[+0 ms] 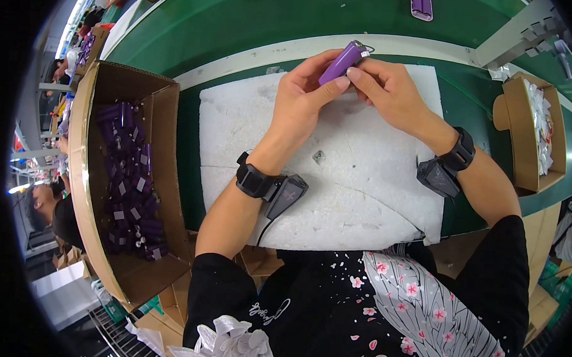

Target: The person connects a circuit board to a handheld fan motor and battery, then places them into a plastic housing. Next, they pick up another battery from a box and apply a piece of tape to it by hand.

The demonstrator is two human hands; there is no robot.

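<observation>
L hand (301, 91) & R hand (390, 91) both pinch purple cyl. (342, 63) over far edge of foam board (375, 150). Carton (167, 121) w/ more cyls. (131, 186) L of board; smaller carton (522, 139) R of it.

The lower end of the purple cylinder (342, 62) is obscured by the left hand (299, 97); the right hand's (393, 91) curled fingers are partly concealed behind its thumb. The cylinder's metal end fitting (365, 50) is too small to identify. In the left carton (163, 127), overlapping purple pieces (131, 186) conceal those beneath. The right carton's (525, 139) white contents (540, 124) are indistinct. A purple item (422, 7) is cut off by the upper edge. The white board (360, 206) covers part of the worktop (188, 137).
</observation>
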